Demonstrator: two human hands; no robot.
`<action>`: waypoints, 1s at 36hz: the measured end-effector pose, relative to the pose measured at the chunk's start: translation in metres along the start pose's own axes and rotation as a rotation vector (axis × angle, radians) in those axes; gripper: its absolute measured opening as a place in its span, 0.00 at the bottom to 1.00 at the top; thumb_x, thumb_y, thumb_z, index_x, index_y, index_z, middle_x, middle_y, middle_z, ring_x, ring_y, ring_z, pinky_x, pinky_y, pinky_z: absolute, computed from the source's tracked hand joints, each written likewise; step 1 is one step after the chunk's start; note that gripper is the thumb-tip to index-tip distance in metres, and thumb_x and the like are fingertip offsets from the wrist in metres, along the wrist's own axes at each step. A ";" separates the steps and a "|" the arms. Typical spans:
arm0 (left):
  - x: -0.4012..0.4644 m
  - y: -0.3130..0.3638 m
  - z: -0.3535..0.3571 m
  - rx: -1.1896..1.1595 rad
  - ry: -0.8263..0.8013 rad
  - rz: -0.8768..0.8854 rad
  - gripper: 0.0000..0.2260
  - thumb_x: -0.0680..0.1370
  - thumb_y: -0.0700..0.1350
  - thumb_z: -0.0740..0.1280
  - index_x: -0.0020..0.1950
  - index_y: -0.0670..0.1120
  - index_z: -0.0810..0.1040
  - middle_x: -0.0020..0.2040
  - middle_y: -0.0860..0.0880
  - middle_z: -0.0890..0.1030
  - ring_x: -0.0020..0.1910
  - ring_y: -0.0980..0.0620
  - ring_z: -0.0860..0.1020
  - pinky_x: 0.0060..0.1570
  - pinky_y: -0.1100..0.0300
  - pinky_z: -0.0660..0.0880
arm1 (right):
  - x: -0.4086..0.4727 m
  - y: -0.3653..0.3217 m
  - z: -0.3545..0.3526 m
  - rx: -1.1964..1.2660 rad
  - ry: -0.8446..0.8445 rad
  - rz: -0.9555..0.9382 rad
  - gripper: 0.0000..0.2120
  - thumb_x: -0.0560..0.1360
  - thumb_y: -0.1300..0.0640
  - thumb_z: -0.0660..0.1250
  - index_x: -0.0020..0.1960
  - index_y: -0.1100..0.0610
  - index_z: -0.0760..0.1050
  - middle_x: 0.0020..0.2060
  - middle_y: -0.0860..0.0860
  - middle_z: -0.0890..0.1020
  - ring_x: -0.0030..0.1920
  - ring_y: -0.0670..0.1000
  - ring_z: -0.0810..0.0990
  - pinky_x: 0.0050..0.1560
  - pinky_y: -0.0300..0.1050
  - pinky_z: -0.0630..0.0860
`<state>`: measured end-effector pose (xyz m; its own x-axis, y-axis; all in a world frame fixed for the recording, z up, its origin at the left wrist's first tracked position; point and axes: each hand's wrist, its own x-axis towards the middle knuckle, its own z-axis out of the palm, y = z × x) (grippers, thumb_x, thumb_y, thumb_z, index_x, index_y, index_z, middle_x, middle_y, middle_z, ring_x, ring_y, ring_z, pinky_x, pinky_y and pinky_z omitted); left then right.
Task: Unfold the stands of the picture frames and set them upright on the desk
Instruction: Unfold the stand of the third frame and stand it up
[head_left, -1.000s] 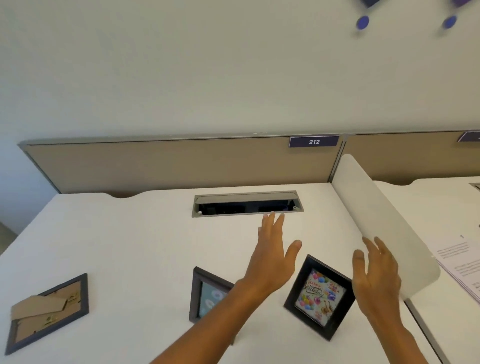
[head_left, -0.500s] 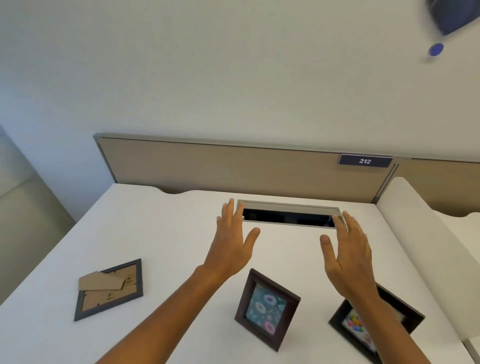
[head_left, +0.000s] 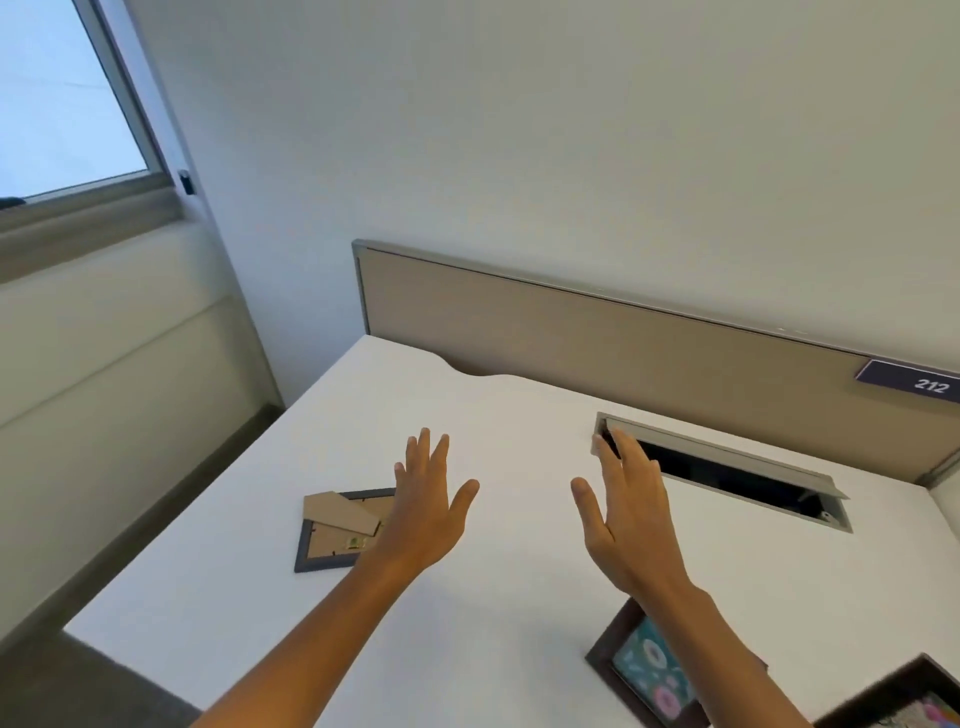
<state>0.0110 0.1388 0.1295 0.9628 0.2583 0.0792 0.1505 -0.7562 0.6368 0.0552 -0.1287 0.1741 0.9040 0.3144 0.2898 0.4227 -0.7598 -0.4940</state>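
- A window (head_left: 67, 98) sits at far left; the white desk (head_left: 260, 597) backs onto a tan partition (head_left: 597, 338).
- The face-down picture frame (head_left: 332, 540) lies flat, its cardboard stand (head_left: 340, 512) folded: probably the next one to raise.
- The left hand (head_left: 423, 506) hovers over its right edge, fingers spread, empty.
- The right hand (head_left: 621, 512) is open, empty.
- Two frames, the floral frame (head_left: 649, 670) and the dark frame (head_left: 904, 696), appear to be already upright.

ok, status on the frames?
Left hand and right hand open, empty. Grey frame face down on the desk, stand folded, partly under left hand. Two frames upright. Nothing blocking.
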 end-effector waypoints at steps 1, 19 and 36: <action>-0.001 -0.012 -0.003 0.001 0.002 -0.021 0.36 0.81 0.67 0.53 0.85 0.55 0.45 0.84 0.53 0.37 0.80 0.50 0.33 0.79 0.41 0.45 | 0.002 -0.006 0.010 0.005 -0.020 -0.015 0.34 0.86 0.39 0.53 0.87 0.54 0.61 0.89 0.52 0.57 0.89 0.54 0.52 0.89 0.62 0.50; -0.059 -0.144 0.004 -0.079 -0.067 -0.366 0.35 0.83 0.59 0.63 0.84 0.55 0.48 0.85 0.51 0.48 0.83 0.45 0.54 0.77 0.47 0.64 | 0.014 -0.086 0.199 -0.022 -0.532 -0.140 0.33 0.88 0.38 0.54 0.89 0.51 0.54 0.90 0.50 0.52 0.90 0.53 0.48 0.88 0.55 0.44; -0.049 -0.182 0.017 0.096 -0.024 -0.528 0.33 0.80 0.54 0.69 0.81 0.50 0.59 0.83 0.47 0.58 0.80 0.44 0.60 0.74 0.47 0.67 | 0.074 -0.090 0.284 -0.196 -0.882 -0.191 0.72 0.64 0.29 0.82 0.89 0.54 0.41 0.89 0.53 0.47 0.89 0.58 0.48 0.88 0.59 0.54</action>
<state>-0.0594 0.2536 -0.0035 0.7553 0.6052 -0.2514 0.6343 -0.5788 0.5125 0.1025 0.1248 0.0078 0.5766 0.7026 -0.4169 0.6238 -0.7082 -0.3308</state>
